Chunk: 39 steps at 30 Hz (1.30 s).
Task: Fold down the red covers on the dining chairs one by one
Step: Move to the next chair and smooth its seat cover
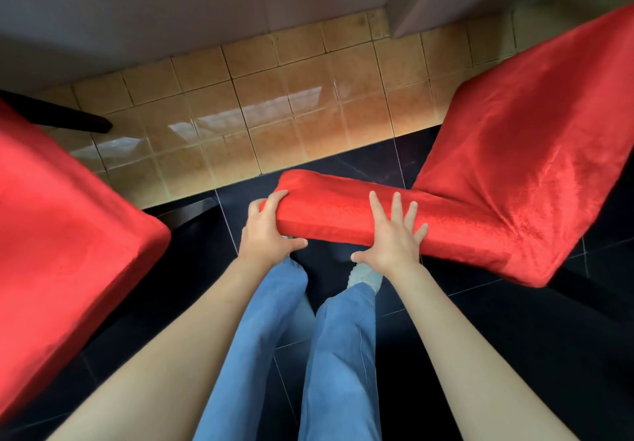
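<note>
Head view: we grip the chair back's red cover (346,212) with our left hand (266,231), right hand (389,238) pressing flat, next drawing it downward.

Both bare forearms reaching forward and down from lower frame edge, converging toward centre. Left hand (267,231) curled over end of red cover (343,215): fingers wrapped over top edge, thumb stretched out toward right below. Right hand (389,234) flat, palm down on same cover, fingers straight and spread, thumb pointing left. Hands near each other, not touching. Legs in blue jeans (274,355) below between arms, one foot in light sock (365,276) under right hand.
</note>
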Each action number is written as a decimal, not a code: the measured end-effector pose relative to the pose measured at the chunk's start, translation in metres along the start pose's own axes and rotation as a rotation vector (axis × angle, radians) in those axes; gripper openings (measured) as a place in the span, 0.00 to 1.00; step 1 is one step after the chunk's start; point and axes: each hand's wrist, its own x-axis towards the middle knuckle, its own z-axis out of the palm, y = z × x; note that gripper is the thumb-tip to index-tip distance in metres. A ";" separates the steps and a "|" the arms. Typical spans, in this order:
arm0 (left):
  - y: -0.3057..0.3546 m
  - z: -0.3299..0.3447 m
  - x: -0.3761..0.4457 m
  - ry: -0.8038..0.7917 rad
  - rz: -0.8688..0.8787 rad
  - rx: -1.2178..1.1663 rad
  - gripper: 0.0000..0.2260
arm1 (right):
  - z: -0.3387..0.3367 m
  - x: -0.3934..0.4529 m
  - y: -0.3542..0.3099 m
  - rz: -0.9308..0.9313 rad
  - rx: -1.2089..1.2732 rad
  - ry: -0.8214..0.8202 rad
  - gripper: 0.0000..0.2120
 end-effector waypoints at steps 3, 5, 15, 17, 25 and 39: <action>-0.003 -0.002 0.009 -0.036 0.045 0.063 0.43 | 0.001 0.012 -0.007 -0.055 -0.073 -0.014 0.59; -0.004 -0.003 0.013 -0.045 0.067 0.094 0.43 | 0.001 0.019 -0.009 -0.088 -0.129 -0.005 0.59; -0.014 0.003 0.020 -0.016 0.194 0.123 0.45 | 0.013 0.030 0.004 -0.282 -0.277 0.143 0.57; -0.015 0.003 0.019 -0.007 0.221 0.144 0.46 | 0.013 0.031 0.006 -0.304 -0.283 0.153 0.56; -0.006 -0.004 0.026 -0.080 0.212 0.301 0.46 | 0.014 0.033 0.011 -0.344 -0.251 0.175 0.55; -0.003 -0.011 0.027 -0.048 0.373 0.354 0.36 | 0.012 0.036 0.022 -0.376 -0.390 0.270 0.44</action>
